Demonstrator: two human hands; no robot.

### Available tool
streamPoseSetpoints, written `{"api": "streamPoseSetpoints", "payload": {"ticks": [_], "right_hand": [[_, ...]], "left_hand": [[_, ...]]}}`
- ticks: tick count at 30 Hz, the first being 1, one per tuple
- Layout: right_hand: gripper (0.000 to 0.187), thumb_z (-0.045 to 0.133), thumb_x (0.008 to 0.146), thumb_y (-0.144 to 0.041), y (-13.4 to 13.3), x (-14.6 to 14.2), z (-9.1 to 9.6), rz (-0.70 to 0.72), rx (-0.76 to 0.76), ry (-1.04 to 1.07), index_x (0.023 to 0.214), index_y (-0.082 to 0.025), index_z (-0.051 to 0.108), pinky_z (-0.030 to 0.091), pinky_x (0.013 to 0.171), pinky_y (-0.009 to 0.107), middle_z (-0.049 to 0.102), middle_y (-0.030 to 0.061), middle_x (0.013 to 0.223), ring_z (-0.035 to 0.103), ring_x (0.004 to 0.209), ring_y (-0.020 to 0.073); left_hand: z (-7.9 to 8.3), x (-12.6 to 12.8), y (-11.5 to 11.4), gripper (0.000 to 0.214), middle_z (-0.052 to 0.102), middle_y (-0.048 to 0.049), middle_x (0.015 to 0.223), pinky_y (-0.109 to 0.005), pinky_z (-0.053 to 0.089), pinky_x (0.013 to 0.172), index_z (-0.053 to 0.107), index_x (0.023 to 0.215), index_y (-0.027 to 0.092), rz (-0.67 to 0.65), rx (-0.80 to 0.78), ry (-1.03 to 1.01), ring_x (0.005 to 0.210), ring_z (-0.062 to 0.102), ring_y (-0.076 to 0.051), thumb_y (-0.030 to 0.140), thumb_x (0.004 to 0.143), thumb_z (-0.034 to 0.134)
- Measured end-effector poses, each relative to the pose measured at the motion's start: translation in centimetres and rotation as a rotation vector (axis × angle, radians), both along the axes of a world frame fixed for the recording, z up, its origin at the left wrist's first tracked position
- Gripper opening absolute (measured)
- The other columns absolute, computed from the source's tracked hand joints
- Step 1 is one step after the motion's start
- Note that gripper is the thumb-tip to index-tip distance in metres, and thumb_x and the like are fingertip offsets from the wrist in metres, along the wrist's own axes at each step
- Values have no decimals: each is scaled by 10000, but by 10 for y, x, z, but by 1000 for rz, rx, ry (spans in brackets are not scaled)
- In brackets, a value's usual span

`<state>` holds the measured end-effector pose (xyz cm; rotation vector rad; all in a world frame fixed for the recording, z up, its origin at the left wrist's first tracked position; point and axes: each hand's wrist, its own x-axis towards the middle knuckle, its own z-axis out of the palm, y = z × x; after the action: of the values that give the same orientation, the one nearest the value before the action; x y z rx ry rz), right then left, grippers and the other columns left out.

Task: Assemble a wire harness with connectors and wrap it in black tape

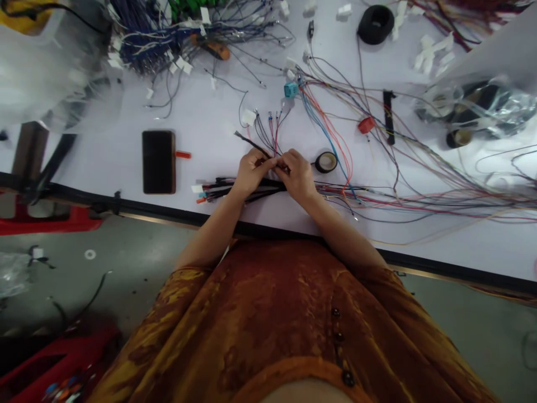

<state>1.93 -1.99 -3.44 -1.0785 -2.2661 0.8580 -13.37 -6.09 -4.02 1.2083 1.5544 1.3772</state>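
My left hand [253, 170] and my right hand [297, 173] meet over the white table, fingers pinched together. Between them runs a thin bundle of wires [272, 137], its loose metal-tipped ends fanning out beyond my fingertips. A dark taped strand [246, 139] sticks out past my left fingers. Just right of my right hand lies a roll of black tape [326, 162]. Below my wrists a black-wrapped wire harness [264, 193] stretches along the table edge. My fingers hide the exact spot they grip.
A phone [159, 162] lies at left beside an orange stick [183, 154]. Blue wires [146, 39] are heaped at the back. A teal connector [291, 89], a red connector [366, 125] and a black tape roll [376, 24] are farther off. Long loose wires [419, 162] spread rightward.
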Motion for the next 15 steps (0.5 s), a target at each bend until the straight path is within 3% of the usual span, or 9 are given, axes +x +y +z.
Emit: {"api": "streamPoseSetpoints", "payload": {"ticks": [5, 10, 12, 15], "right_hand": [[207, 559, 972, -267, 3, 5, -8, -50, 83, 174, 775, -206, 580, 475, 730, 308, 565, 31, 841, 533, 748, 152], [190, 580, 939, -259, 5, 4, -11, -202, 45, 357, 759, -209, 553, 436, 684, 293, 522, -10, 736, 503, 696, 137], [171, 569, 939, -266, 4, 4, -11, -231, 11, 380, 781, -217, 528, 426, 676, 288, 522, -20, 733, 490, 685, 132], [123, 563, 951, -299, 1, 5, -10, -251, -75, 425, 861, -228, 521, 430, 664, 290, 545, -28, 745, 490, 659, 129]], "left_hand": [[6, -13, 5, 281, 580, 37, 595, -213, 468, 540, 553, 674, 196, 53, -109, 2, 525, 541, -84, 311, 859, 731], [13, -46, 23, 205, 632, 45, 759, -193, 450, 519, 548, 845, 218, 258, -118, 173, 563, 582, -68, 225, 815, 751], [17, -48, 31, 193, 641, 37, 758, -198, 445, 513, 552, 862, 210, 227, -174, 203, 538, 576, -68, 190, 811, 737], [24, -36, 40, 97, 689, -19, 735, -207, 447, 493, 575, 833, 178, -17, -344, 95, 535, 617, -99, 202, 869, 662]]}}
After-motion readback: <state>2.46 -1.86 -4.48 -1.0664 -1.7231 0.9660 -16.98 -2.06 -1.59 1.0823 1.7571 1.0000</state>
